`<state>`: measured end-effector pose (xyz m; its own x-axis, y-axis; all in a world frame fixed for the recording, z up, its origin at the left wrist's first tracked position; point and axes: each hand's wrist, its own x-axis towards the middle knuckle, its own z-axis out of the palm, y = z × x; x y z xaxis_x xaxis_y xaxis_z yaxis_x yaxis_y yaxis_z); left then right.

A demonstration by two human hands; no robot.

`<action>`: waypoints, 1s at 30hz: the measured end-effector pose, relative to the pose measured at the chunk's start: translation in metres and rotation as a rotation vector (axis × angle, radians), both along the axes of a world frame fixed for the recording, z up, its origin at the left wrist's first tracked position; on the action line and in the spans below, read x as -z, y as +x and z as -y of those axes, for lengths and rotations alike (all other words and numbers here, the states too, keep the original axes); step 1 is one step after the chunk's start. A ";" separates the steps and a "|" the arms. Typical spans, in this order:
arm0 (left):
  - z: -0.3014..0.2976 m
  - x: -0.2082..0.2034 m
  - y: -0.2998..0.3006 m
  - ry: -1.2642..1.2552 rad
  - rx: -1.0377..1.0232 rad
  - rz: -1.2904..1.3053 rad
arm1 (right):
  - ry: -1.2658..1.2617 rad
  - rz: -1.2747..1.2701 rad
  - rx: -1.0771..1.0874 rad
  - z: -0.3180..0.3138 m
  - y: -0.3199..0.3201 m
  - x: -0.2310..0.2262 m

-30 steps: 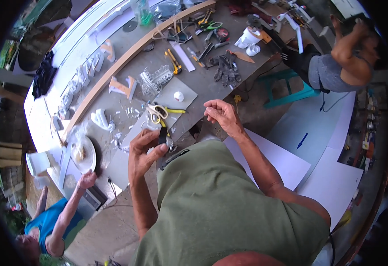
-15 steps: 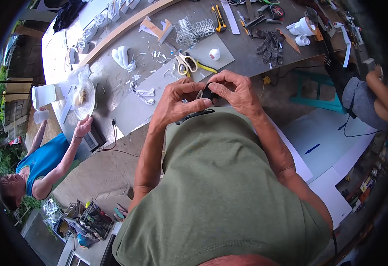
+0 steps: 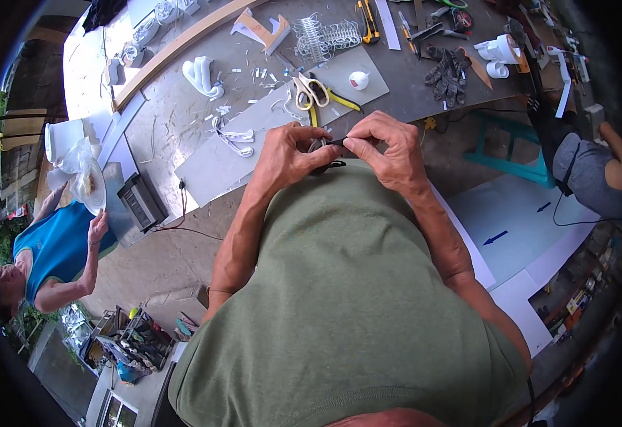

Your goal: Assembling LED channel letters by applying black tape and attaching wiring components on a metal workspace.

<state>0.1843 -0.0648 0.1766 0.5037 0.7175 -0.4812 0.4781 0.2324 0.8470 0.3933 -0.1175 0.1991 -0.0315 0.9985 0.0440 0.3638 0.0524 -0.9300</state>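
Observation:
Just above my waist, both hands meet over a small black roll that looks like tape (image 3: 316, 146). My left hand (image 3: 291, 153) is closed round the roll, its fingers hiding part of it. From there a short black strip (image 3: 335, 141) stretches across to my right hand (image 3: 389, 151), whose thumb and forefinger pinch its end. Beyond my hands on the table lie cream-handled scissors (image 3: 311, 92), yellow-and-black pliers (image 3: 343, 101) and a small white round-bodied bottle (image 3: 358, 80).
A grey work glove (image 3: 447, 75), a utility knife (image 3: 369, 21) and a tangle of wire hooks (image 3: 321, 37) lie farther back. White cords (image 3: 234, 137) rest at left. A person in blue (image 3: 62, 245) holds a bagged plate (image 3: 92, 186). A teal stool (image 3: 513, 153) stands at right.
My right hand has drawn away from the left, with the black strip now stretched between them. The person at left has moved left and lowered the plate.

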 end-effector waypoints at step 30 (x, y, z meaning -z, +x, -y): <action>-0.046 -0.003 0.042 0.113 0.478 0.349 | -0.510 -0.246 0.099 -0.024 0.060 0.039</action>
<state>0.2261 -0.0188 0.1792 0.8973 0.4099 -0.1636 0.1969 -0.0401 0.9796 0.4535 -0.0939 0.1596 0.0140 0.8932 -0.4495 0.1139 -0.4481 -0.8867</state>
